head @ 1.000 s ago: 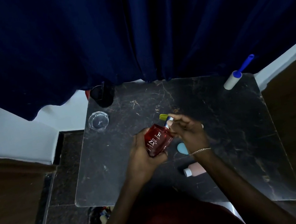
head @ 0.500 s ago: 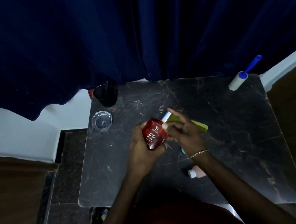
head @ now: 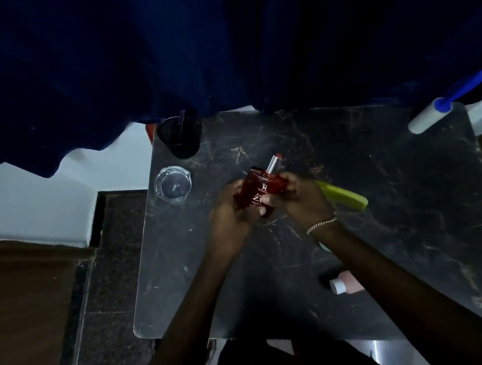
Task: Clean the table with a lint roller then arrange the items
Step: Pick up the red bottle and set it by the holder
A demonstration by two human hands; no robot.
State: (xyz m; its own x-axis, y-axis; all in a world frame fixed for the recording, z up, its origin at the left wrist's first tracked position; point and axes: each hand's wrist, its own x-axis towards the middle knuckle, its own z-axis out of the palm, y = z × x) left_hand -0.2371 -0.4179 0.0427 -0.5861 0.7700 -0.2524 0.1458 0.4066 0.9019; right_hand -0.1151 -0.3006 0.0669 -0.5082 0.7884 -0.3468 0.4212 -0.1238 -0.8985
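Both hands meet over the middle of the black marble-patterned table (head: 392,190), closed around a red perfume bottle (head: 261,190). The left hand (head: 228,219) wraps the bottle's lower left side with curled fingers, and the right hand (head: 302,201) grips its right side, thumb across the front near the white lettering. The bottle is tilted, its silver spray nozzle (head: 273,163) pointing up and away toward the far edge of the table; whether the bottle touches the tabletop cannot be told. A thin chain bracelet (head: 320,226) sits on the right wrist. Just behind the right hand a yellow-green object (head: 344,196) lies flat on the table, partly hidden by the hand, so its kind is unclear. The lint roller (head: 431,114), with a white roll and a blue handle, lies at the far right corner, its handle reaching past the edge toward the dark blue curtain (head: 211,45). At the far left corner stands a black cup (head: 180,138) with a dark stick in it, and just nearer along the left edge sits a clear glass ashtray (head: 172,182). Toward the near edge, beside the right forearm, a small pink bottle with a white cap (head: 345,283) lies on its side. A sliver of something pale blue-green (head: 323,246) shows under the right wrist.
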